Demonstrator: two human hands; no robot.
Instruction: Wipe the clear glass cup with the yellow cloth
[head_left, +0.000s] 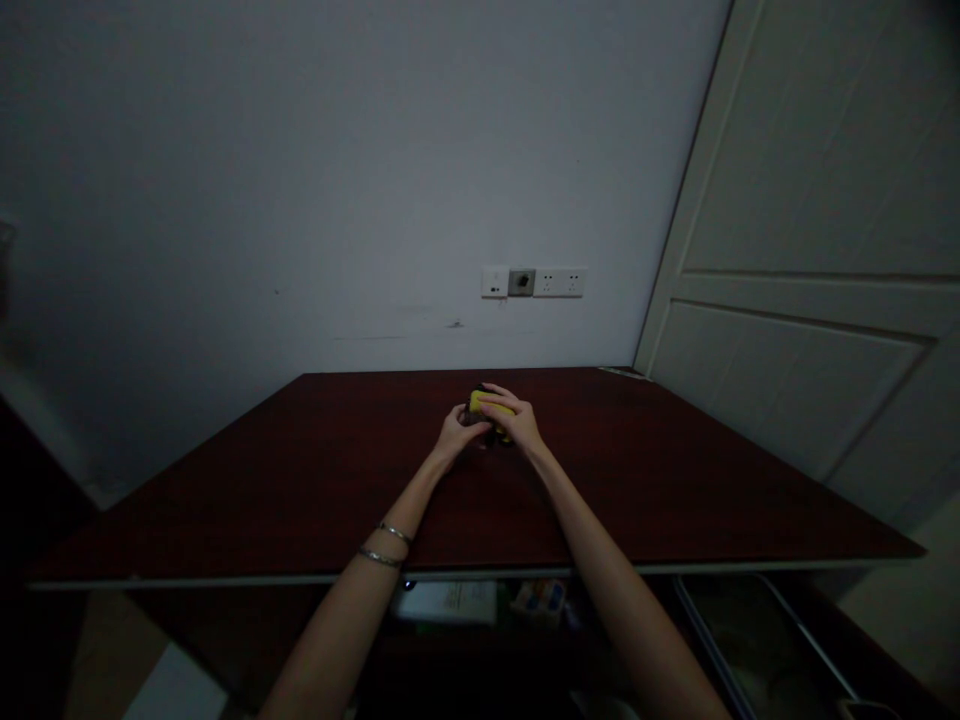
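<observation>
Both my arms reach out over a dark red-brown table [300,470]. At its far middle my right hand [514,420] lies over a small yellow and black object [480,402], fingers curled across its top. My left hand [459,430] is closed against the same object from the left side. The object is too small and too covered to name. Two thin bracelets [386,545] sit on my left wrist.
A white wall stands behind the table, with a row of sockets [534,282]. A white panelled door [810,260] is at the right. Under the table's front edge lie papers and a small box [480,600]; a bin [757,640] sits at lower right.
</observation>
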